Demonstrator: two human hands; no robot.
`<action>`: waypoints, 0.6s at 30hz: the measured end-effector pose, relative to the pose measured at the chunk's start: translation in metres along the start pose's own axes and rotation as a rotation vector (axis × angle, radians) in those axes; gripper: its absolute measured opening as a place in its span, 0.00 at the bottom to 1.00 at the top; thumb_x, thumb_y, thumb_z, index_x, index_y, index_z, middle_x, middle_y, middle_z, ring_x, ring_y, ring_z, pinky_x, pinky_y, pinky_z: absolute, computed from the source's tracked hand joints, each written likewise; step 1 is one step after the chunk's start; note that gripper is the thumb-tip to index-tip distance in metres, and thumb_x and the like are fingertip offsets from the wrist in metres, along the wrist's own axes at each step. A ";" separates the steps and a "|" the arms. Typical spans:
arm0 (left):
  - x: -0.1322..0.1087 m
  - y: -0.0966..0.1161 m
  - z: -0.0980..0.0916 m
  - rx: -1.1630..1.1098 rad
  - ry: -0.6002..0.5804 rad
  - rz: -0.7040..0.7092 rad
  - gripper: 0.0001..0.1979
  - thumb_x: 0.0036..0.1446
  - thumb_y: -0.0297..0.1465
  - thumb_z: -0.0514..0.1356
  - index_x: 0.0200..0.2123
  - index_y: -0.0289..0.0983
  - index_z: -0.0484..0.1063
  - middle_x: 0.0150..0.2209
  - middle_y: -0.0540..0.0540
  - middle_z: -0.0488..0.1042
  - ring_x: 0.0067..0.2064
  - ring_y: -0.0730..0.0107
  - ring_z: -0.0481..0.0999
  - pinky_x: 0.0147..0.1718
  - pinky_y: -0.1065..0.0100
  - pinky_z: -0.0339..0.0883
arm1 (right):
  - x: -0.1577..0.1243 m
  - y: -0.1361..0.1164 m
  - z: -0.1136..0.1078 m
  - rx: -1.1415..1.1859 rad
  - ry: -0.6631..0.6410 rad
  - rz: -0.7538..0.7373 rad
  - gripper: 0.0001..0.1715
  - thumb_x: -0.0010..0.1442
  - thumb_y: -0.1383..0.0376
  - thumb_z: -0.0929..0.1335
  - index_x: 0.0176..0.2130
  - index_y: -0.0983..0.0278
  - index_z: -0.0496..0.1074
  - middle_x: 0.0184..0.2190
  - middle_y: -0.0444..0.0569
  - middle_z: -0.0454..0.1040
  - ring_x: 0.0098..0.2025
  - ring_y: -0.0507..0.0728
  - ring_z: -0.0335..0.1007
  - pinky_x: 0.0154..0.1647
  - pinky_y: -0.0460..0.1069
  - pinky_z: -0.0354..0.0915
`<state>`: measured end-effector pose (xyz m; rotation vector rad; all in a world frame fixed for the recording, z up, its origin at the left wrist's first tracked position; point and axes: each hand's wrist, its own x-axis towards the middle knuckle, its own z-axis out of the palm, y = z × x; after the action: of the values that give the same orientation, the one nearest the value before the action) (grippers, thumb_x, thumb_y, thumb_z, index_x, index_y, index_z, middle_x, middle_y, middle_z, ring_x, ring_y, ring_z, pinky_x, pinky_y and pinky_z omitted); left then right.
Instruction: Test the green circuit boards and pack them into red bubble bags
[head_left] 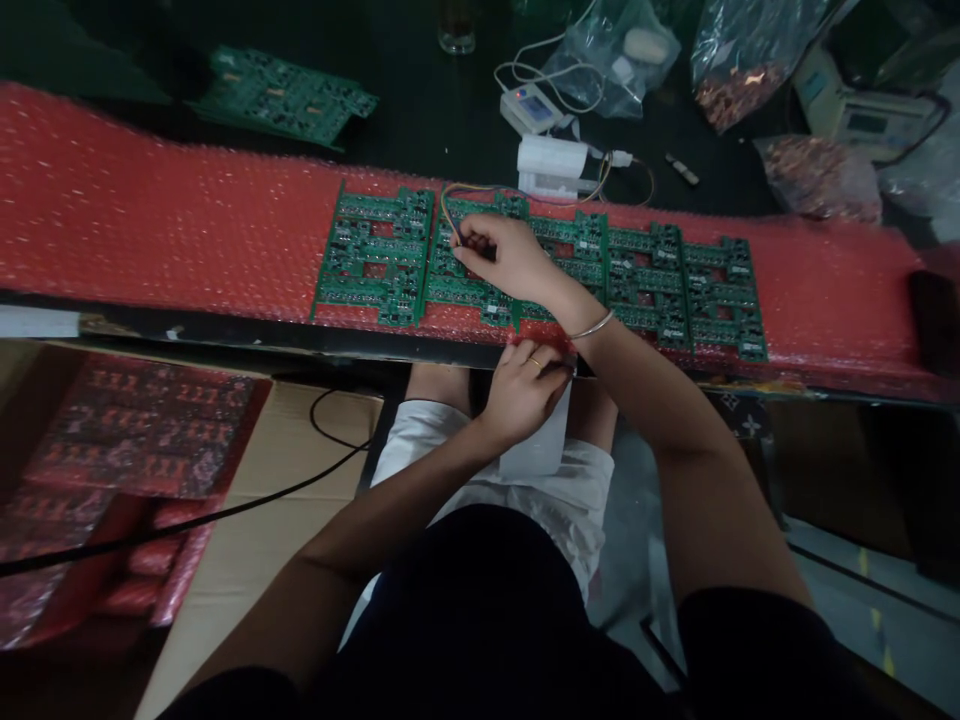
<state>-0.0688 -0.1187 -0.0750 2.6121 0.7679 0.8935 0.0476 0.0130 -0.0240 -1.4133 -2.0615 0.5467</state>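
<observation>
Several green circuit boards [375,255] lie side by side in a row on red bubble wrap. Over the second board from the left, my right hand [510,255] is closed in a pinch on the end of a thin wire lead [480,187]; its tip is hidden by the fingers. That lead runs back to a white device [551,165] behind the boards. At the table's front edge, my left hand [525,392] has its fingers curled on a white sheet [536,450], which hangs down over my lap.
Red bubble wrap [825,290] covers the table's front. More boards [289,95] are stacked at the back left. Behind stand a glass [457,28], a small white meter [531,108], and bags of copper-coloured parts [739,90]. An open cardboard box [277,480] with wrapped boards is at lower left, crossed by a black cable [247,505].
</observation>
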 end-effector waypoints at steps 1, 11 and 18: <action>0.000 0.000 0.001 0.001 0.004 0.003 0.11 0.70 0.32 0.59 0.37 0.42 0.81 0.42 0.45 0.80 0.45 0.59 0.72 0.46 0.54 0.66 | 0.000 0.000 0.000 -0.005 0.001 -0.001 0.07 0.71 0.57 0.67 0.42 0.57 0.72 0.39 0.46 0.78 0.42 0.55 0.71 0.49 0.53 0.70; 0.001 -0.003 -0.050 -0.077 0.152 -0.027 0.09 0.70 0.32 0.59 0.40 0.40 0.79 0.43 0.45 0.81 0.46 0.63 0.76 0.47 0.59 0.69 | 0.001 0.004 0.004 0.065 0.073 -0.084 0.04 0.67 0.61 0.69 0.38 0.58 0.72 0.37 0.46 0.78 0.38 0.56 0.73 0.45 0.53 0.71; 0.052 -0.119 -0.130 -0.058 0.219 -0.353 0.08 0.65 0.32 0.58 0.37 0.39 0.78 0.42 0.43 0.82 0.46 0.61 0.78 0.50 0.59 0.72 | -0.001 0.001 -0.002 0.212 0.332 -0.147 0.04 0.65 0.63 0.68 0.38 0.60 0.74 0.38 0.47 0.79 0.39 0.56 0.76 0.46 0.53 0.71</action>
<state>-0.1632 0.0195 0.0015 2.2504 1.1942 1.0805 0.0494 0.0127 -0.0234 -1.1347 -1.7685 0.4230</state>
